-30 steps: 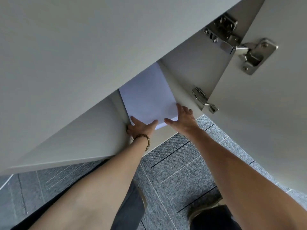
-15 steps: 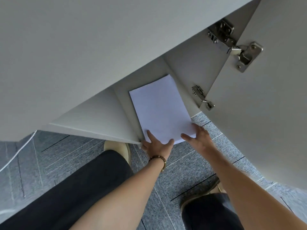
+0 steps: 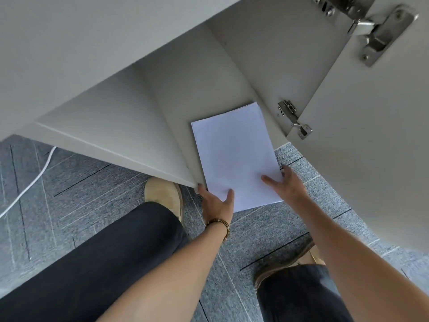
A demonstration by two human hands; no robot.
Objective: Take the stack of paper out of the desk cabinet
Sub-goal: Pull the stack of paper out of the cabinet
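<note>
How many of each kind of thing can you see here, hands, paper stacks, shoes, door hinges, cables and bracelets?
Hands: 2, left hand and right hand
Paper stacks: 1, paper stack
Shoes: 2, tan shoe and brown shoe
Door hinges: 2, upper hinge and lower hinge
Cables: 1, white cable
Bracelets: 1, beaded bracelet
Total: 9

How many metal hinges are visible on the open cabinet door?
2. One hinge is at the top right of the view, partly cut by the frame edge. The other hinge sits lower, just right of the stack of paper. More may be out of view.
</note>
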